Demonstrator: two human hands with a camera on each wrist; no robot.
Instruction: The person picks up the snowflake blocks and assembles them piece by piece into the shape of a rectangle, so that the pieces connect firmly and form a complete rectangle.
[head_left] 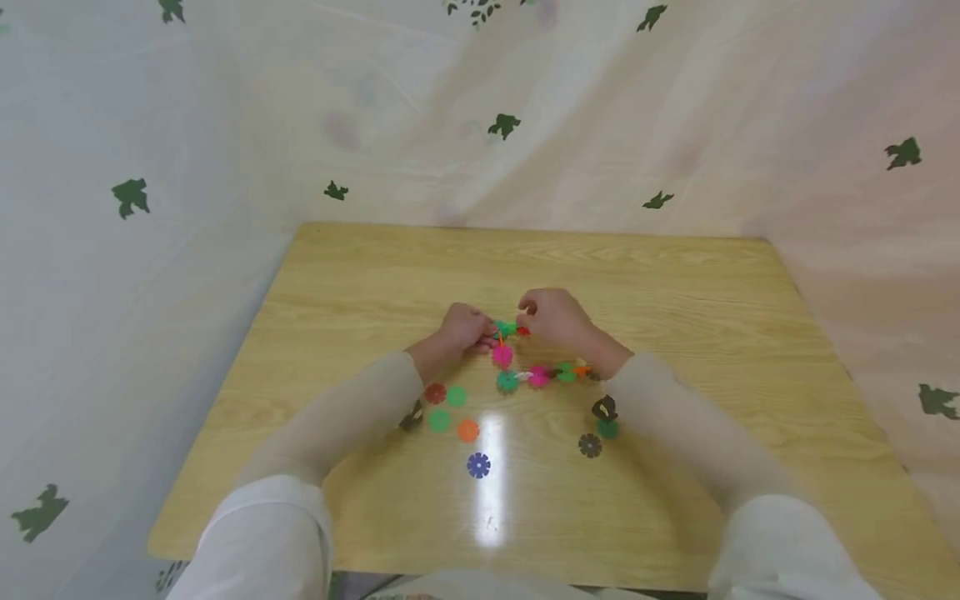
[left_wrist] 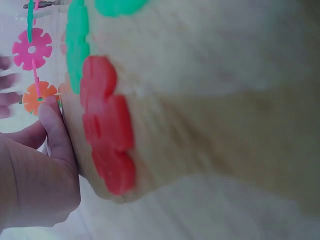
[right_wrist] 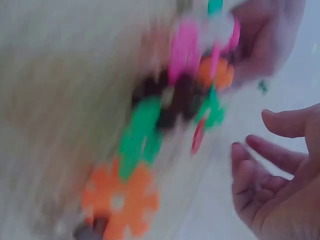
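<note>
A chain of interlocking notched plastic discs runs over the table between the hands. My left hand [head_left: 463,327] pinches an orange disc [left_wrist: 38,97] near one end, with a pink disc [left_wrist: 32,49] joined to it. Beyond that orange disc, a green disc [right_wrist: 212,111] and a red disc [head_left: 523,331] form the chain's end. My right hand [head_left: 557,318] is beside the red disc; in the right wrist view its thumb and fingers [right_wrist: 272,154] are apart with nothing between them. The chain's other stretch has a teal disc [head_left: 507,381], another pink disc [head_left: 537,377] and another green disc [head_left: 566,372].
Loose discs lie nearer the body: a dark red one [head_left: 436,393], light green ones [head_left: 439,420], an orange one [head_left: 468,430] and a blue one [head_left: 478,465]. At the right are a brown disc [head_left: 590,446] and a dark green one [head_left: 608,428]. Curtains surround the wooden table [head_left: 360,275].
</note>
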